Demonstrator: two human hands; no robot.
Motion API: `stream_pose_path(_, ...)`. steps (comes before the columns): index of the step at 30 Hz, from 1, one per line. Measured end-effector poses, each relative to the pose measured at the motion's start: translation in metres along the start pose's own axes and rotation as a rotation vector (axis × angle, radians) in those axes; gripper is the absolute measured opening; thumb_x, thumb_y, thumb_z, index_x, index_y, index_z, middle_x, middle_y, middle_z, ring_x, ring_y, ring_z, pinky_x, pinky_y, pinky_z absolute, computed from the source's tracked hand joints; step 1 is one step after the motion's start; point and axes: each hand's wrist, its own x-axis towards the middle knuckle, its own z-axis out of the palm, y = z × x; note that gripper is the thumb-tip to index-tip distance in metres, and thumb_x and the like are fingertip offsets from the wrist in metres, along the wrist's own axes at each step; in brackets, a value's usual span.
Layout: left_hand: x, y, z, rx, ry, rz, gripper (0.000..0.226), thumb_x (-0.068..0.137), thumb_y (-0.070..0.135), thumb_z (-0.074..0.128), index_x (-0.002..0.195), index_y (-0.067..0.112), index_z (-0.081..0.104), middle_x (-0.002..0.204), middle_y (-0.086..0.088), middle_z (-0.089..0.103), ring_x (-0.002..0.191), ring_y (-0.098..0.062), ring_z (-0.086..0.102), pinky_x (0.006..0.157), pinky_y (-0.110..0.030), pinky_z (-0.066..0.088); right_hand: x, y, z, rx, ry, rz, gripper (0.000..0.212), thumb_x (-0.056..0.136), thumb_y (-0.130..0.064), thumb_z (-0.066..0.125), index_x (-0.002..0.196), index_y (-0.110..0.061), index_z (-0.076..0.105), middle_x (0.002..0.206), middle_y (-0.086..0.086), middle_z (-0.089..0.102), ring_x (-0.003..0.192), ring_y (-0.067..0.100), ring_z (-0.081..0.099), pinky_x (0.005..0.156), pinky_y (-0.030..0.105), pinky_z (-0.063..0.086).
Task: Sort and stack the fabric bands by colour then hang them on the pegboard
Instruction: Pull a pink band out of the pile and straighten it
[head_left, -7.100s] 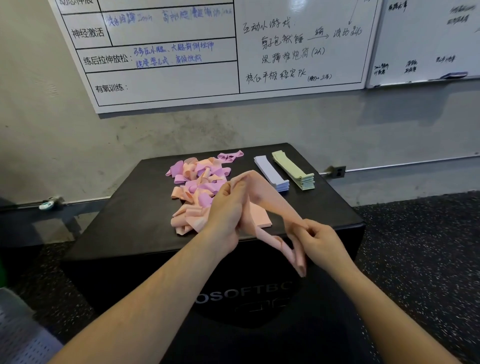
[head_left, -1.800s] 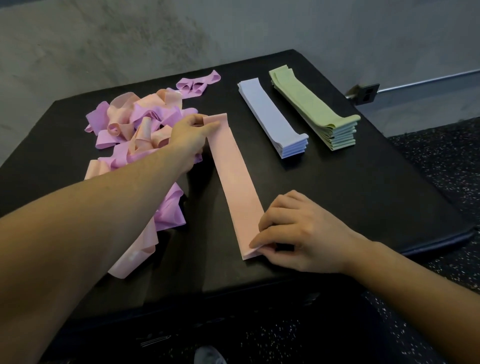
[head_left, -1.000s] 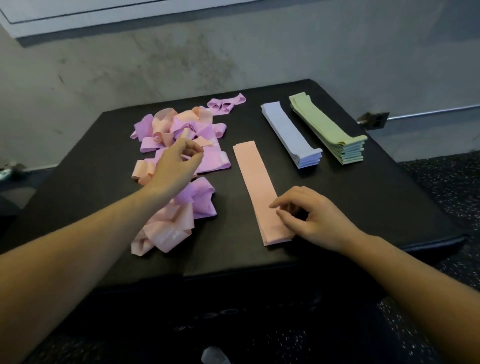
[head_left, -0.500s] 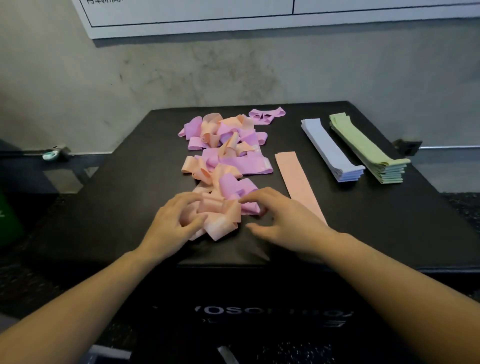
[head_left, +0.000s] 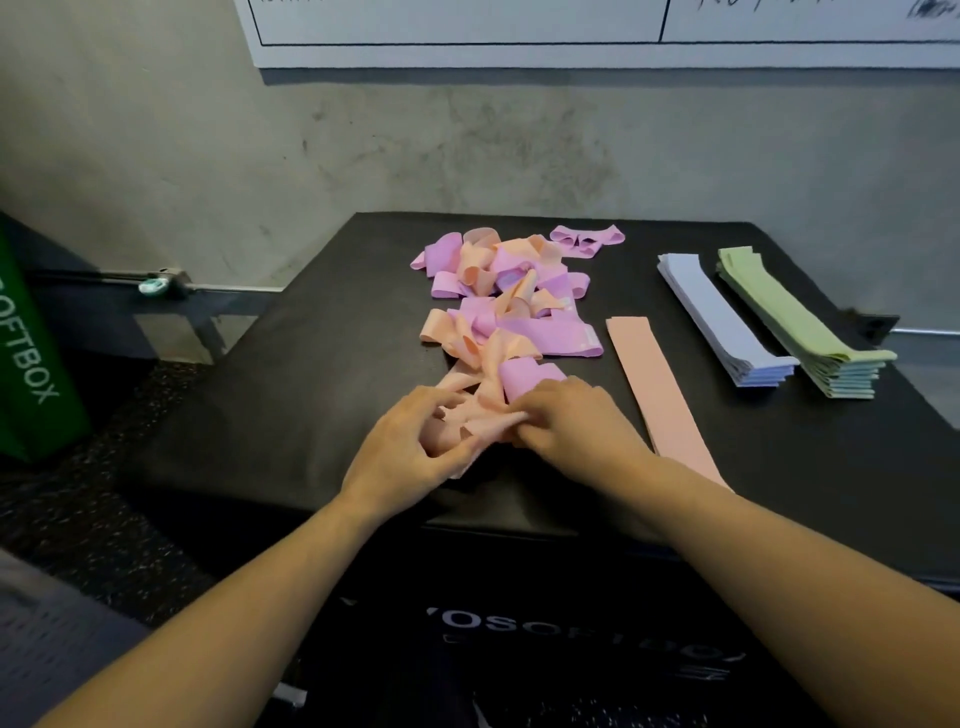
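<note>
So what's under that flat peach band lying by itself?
The peach band lies straight on the black box, nothing showing beneath. Its near end is hidden behind the right hand.

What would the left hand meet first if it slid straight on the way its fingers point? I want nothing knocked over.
Likely the peach band that the left hand already grips, then the right hand just beyond; depth is unclear.

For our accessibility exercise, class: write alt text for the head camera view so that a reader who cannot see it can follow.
Both hands, left and right, grip a crumpled peach band at the near end of a tangled pink and peach pile on a black box. To the right lie a flat peach band, a pale blue stack and a green stack.
</note>
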Motion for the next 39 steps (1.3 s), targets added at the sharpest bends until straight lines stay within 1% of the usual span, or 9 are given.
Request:
stream_pose_path(4, -0.002, 0.004, -0.004, -0.074, 0.002, 0.009, 0.050, 0.075, 0.057, 0.069, 0.117, 0.068, 0.043, 0.118, 0.041, 0.050, 0.107, 0.004, 0.056, 0.087, -0.014, 0.045, -0.009, 0.002, -0.016, 0.362, 0.113, 0.164, 0.022, 0.091, -0.023, 0.058, 0.102, -0.030, 0.076, 0.096, -0.010, 0.073, 0.088, 0.014, 0.065, 0.079, 0.036, 0.054)
stream_pose_path(9, 0.002, 0.008, -0.004, -0.120, 0.006, -0.066, 0.055, 0.071, 0.066, 0.066, 0.121, 0.054, 0.044, 0.122, 0.036, 0.048, 0.115, 0.002, 0.053, 0.095, -0.025, 0.046, -0.024, 0.003, -0.041, 0.624, 0.215, 0.247, 0.014, 0.095, -0.024, 0.062, 0.098, -0.026, 0.076, 0.090, -0.010, 0.073, 0.088, 0.010, 0.066, 0.078, 0.029, 0.053)
stream_pose_path(13, 0.005, 0.040, -0.004, -0.332, 0.086, -0.104, 0.065, 0.068, 0.065, 0.068, 0.125, 0.049, 0.043, 0.126, 0.029, 0.053, 0.120, 0.004, 0.053, 0.096, -0.015, 0.042, -0.040, -0.002, -0.060, 0.752, 0.248, 0.266, 0.012, 0.091, -0.026, 0.067, 0.092, -0.021, 0.078, 0.084, -0.002, 0.073, 0.081, 0.015, 0.064, 0.073, 0.030, 0.050)
stream_pose_path(18, 0.006, 0.095, 0.005, -0.448, -0.130, -0.056, 0.077, 0.067, 0.056, 0.079, 0.132, 0.055, 0.038, 0.137, 0.013, 0.052, 0.122, -0.007, 0.056, 0.098, -0.020, 0.049, -0.063, -0.012, -0.081, 0.815, 0.189, 0.230, 0.013, 0.092, -0.022, 0.068, 0.100, -0.021, 0.079, 0.090, -0.005, 0.076, 0.081, 0.004, 0.064, 0.077, 0.025, 0.049)
stream_pose_path(24, -0.008, 0.152, 0.015, -0.663, -0.075, -0.037, 0.020, 0.085, 0.029, 0.078, 0.102, 0.036, 0.071, 0.101, 0.013, 0.072, 0.099, -0.006, 0.067, 0.088, -0.029, 0.055, -0.099, -0.019, -0.106, 0.953, 0.136, 0.158, 0.014, 0.094, -0.021, 0.068, 0.105, -0.014, 0.075, 0.092, 0.010, 0.073, 0.081, 0.008, 0.062, 0.075, 0.024, 0.049)
stream_pose_path(27, -0.021, 0.173, 0.017, -0.670, -0.072, -0.065, 0.022, 0.095, 0.011, 0.068, 0.105, 0.030, 0.066, 0.085, 0.018, 0.073, 0.084, 0.001, 0.067, 0.076, -0.021, 0.053, -0.119, -0.021, -0.113, 1.055, 0.182, 0.184, 0.013, 0.093, -0.018, 0.070, 0.105, -0.013, 0.069, 0.086, 0.009, 0.072, 0.079, 0.014, 0.064, 0.076, 0.031, 0.050)
stream_pose_path(30, -0.031, 0.192, 0.016, -0.671, -0.103, -0.092, 0.011, 0.099, 0.017, 0.063, 0.104, 0.026, 0.066, 0.064, 0.015, 0.063, 0.059, -0.002, 0.055, 0.059, -0.017, 0.044, -0.137, -0.020, -0.117, 1.064, 0.214, 0.228, 0.007, 0.090, -0.016, 0.071, 0.096, -0.013, 0.072, 0.086, 0.007, 0.072, 0.079, 0.015, 0.064, 0.079, 0.034, 0.048)
stream_pose_path(34, -0.038, 0.216, 0.009, -0.743, -0.103, -0.124, 0.010, 0.099, 0.028, 0.061, 0.096, 0.023, 0.069, 0.057, 0.016, 0.051, 0.052, -0.004, 0.041, 0.051, -0.016, 0.034, -0.159, -0.019, -0.127, 1.136, 0.187, 0.229, 0.016, 0.077, -0.034, 0.080, 0.080, -0.019, 0.075, 0.081, 0.010, 0.067, 0.075, 0.021, 0.062, 0.074, 0.038, 0.046)
stream_pose_path(39, -0.037, 0.246, -0.004, -0.936, -0.041, -0.247, 0.029, 0.094, 0.040, 0.066, 0.105, 0.014, 0.067, 0.058, 0.004, 0.041, 0.049, -0.011, 0.028, 0.048, -0.024, 0.018, -0.185, -0.022, -0.142, 1.160, 0.149, 0.188, 0.031, 0.081, -0.041, 0.078, 0.106, -0.025, 0.073, 0.105, -0.003, 0.074, 0.095, 0.015, 0.065, 0.082, 0.031, 0.045)
